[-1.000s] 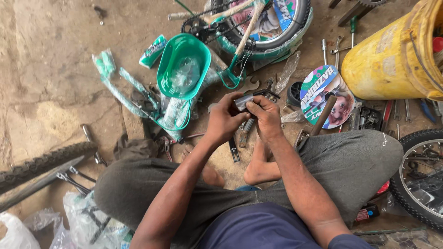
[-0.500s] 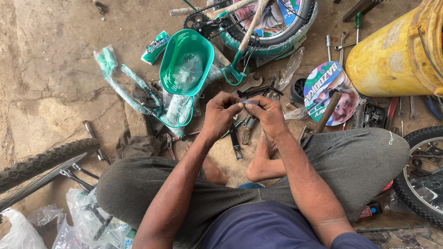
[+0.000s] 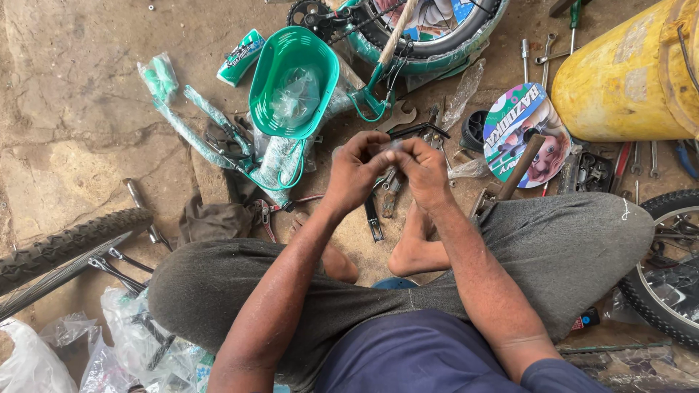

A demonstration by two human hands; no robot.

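Single head-worn view, looking steeply down past lap onto ground (image 3: 87, 145), close range; no second view.

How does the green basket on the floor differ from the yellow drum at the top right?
The green basket is slotted plastic, lying open side up with clear wrapping inside; the yellow drum has solid, scuffed walls and runs out of frame. The basket lies just beyond the hands, among wrapped green bicycle parts; the drum sits off to the right by spanners. Both rest on the floor.

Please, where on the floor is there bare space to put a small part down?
Bare floor lies left of the green basket, above the black tyre. Ahead of both hands, up to the yellow drum, tools and wrapped parts crowd it.
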